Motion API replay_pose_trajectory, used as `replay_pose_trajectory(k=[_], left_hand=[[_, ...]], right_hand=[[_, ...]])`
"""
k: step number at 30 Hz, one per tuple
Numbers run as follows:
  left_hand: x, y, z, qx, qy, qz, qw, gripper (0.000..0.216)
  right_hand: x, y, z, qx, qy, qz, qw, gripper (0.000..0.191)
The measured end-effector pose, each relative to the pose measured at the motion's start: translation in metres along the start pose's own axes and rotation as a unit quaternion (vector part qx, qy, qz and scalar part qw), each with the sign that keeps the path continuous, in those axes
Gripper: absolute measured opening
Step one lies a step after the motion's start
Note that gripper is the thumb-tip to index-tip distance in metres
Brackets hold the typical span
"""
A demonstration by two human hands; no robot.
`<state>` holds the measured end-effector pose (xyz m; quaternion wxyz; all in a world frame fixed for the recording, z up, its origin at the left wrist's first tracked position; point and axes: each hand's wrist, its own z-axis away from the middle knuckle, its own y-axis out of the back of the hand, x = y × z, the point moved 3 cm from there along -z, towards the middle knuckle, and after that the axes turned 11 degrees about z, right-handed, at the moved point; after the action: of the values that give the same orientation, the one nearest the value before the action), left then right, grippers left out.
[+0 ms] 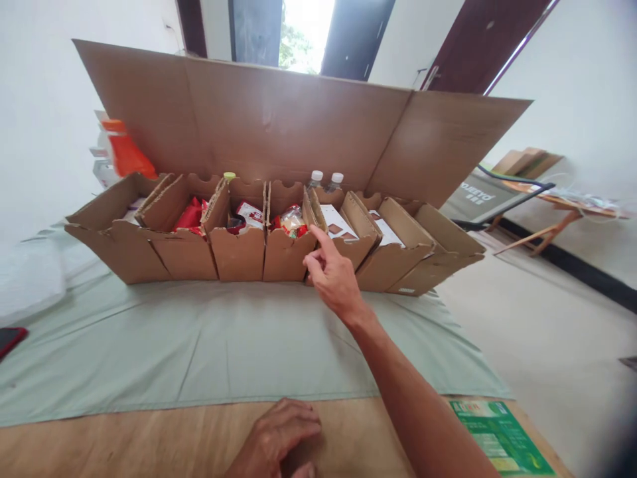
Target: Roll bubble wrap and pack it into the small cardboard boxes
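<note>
White walls [594, 133], pale floor [497, 299], dark baseboard [592, 273] at right. Daylight and foliage [293, 43] between two dark panels [353, 36]; maroon door [478, 43] farther right. Grey sling chair [472, 197] near wooden table [557, 229].

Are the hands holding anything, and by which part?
Nothing visible: the right hand points toward the cardboard bins; the left hand lies curled on the wooden tabletop.

this looks like a plain room, maybe in a home. it has white walls [592, 139], a dark red door [480, 40] at the far right, and a bright far doorway [318, 26] with green leaves [293, 50] outside. a folding chair [472, 199] is on the right, and a green cloth [259, 345] covers part of the near wooden table [124, 441].
</note>
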<state>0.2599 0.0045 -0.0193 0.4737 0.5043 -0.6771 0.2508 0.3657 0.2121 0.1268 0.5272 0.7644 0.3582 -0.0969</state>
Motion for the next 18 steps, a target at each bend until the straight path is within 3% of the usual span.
replay_pose_trajectory(k=[2, 4, 7, 12, 18], left_hand=[[0.002, -0.003, -0.003, -0.001, -0.02, -0.005, 1.0, 0.038], [0.005, -0.002, -0.004, -0.002, -0.027, -0.002, 1.0, 0.035], [0.013, 0.006, -0.004, 0.042, -0.026, -0.005, 0.999, 0.031], [0.023, 0.029, 0.009, 0.202, -0.006, -0.037, 0.979, 0.027], [0.03, 0.059, 0.032, 0.307, 0.047, -0.083, 0.947, 0.027]], right_hand=[[-0.011, -0.007, -0.025, -0.03, 0.007, 0.103, 0.994, 0.058], [-0.016, -0.014, -0.04, -0.033, 0.003, 0.145, 0.989, 0.042], [-0.02, -0.02, -0.037, -0.02, 0.006, 0.166, 0.986, 0.021], [-0.031, -0.001, 0.028, -0.004, 0.036, 0.169, 0.985, 0.019], [-0.026, 0.069, 0.138, 0.014, 0.096, 0.092, 0.991, 0.018]])
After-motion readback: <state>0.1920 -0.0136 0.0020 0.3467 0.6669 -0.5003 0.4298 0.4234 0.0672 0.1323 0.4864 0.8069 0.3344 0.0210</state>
